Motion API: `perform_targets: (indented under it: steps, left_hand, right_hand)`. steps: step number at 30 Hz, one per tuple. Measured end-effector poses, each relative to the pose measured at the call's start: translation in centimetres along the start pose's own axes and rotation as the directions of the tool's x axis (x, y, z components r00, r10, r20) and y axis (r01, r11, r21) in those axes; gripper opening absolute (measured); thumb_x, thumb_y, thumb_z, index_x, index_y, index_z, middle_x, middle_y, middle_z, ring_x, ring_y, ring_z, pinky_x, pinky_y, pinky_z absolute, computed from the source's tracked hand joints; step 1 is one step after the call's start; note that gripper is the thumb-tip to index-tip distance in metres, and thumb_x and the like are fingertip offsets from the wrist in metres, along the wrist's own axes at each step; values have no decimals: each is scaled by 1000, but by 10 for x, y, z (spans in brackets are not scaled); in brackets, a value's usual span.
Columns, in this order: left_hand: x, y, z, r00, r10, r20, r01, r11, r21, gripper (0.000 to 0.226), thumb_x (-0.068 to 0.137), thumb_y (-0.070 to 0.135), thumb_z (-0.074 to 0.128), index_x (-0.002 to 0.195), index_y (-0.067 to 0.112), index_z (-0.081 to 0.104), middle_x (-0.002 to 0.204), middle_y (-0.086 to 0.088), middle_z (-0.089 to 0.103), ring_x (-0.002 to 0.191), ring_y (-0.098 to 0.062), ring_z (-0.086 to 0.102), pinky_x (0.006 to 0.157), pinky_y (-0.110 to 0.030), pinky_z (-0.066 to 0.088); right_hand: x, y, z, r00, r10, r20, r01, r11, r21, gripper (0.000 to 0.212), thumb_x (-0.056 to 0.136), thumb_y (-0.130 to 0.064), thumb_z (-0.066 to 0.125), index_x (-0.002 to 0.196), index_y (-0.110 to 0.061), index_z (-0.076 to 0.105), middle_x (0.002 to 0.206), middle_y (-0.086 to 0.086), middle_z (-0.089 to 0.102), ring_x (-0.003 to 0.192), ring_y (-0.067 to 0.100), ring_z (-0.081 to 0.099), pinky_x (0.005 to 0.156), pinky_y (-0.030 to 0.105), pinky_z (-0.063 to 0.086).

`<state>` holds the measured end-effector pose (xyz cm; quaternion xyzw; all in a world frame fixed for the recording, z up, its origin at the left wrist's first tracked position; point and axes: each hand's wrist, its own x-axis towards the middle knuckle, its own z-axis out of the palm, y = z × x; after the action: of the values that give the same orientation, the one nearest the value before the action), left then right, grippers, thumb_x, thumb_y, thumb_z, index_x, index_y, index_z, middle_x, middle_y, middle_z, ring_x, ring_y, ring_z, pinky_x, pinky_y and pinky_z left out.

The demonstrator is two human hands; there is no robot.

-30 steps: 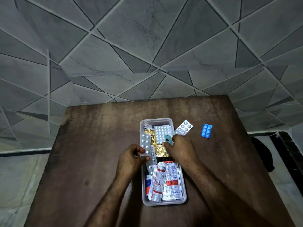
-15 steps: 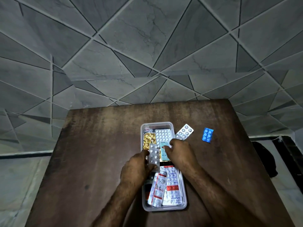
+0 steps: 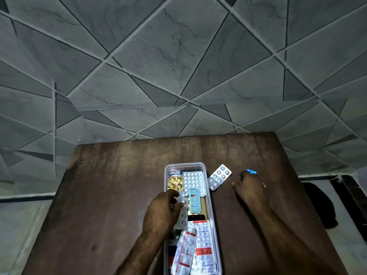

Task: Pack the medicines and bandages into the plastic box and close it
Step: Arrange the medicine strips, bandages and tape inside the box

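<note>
Pinching a silver blister strip [image 3: 183, 212] over the plastic box [image 3: 212, 215], left hand [image 3: 161, 209] grip closed, right hand [image 3: 249, 187] grip unclear over blue strip [image 3: 251, 171].

Open plastic box [image 3: 206, 169], strip-filled; blister [image 3: 219, 177] beside

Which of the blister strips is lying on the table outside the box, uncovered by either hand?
The silver foil blister strip lying slanted just right of the clear plastic box; the gold and white strips lie inside the box.
</note>
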<state>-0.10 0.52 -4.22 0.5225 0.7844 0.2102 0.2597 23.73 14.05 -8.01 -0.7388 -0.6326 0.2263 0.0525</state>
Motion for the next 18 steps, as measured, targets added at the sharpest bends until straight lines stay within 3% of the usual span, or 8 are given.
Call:
perform_targets:
  steps: [5,8,13,18]
  left_hand:
    - [3,-11,4,992,-44,-114,37,997,-62,35,84,28,67,118,26,60,113,1,60,86,-15,64,75,-31,54]
    - [3,-20,1,982,-128,-139,108,984,-141,45,84,29,69,126,23,54,117,-3,56,89,-15,60,76,-31,52]
    - [4,-33,-1,960,-269,-74,238,927,-291,46,80,32,73,122,21,57,113,-6,64,85,-12,60,69,-28,45]
    - [4,-33,-2,964,-249,-94,216,938,-271,38,81,29,73,117,22,62,108,2,64,82,-8,60,65,-21,42]
  right_hand:
    - [21,14,0,998,17,58,-10,993,-117,67,73,-47,71,128,-17,48,131,15,50,117,36,55,99,41,44]
    - [27,19,3,998,8,58,1,989,-146,71,73,-49,72,132,-18,45,137,16,46,121,36,52,102,42,42]
    - [25,22,12,999,-24,31,31,969,-246,60,77,-49,68,124,-15,50,128,17,52,112,36,57,97,41,44]
    - [21,18,13,995,-91,-32,77,949,-305,37,83,-35,63,110,-11,56,115,17,60,100,35,63,87,39,48]
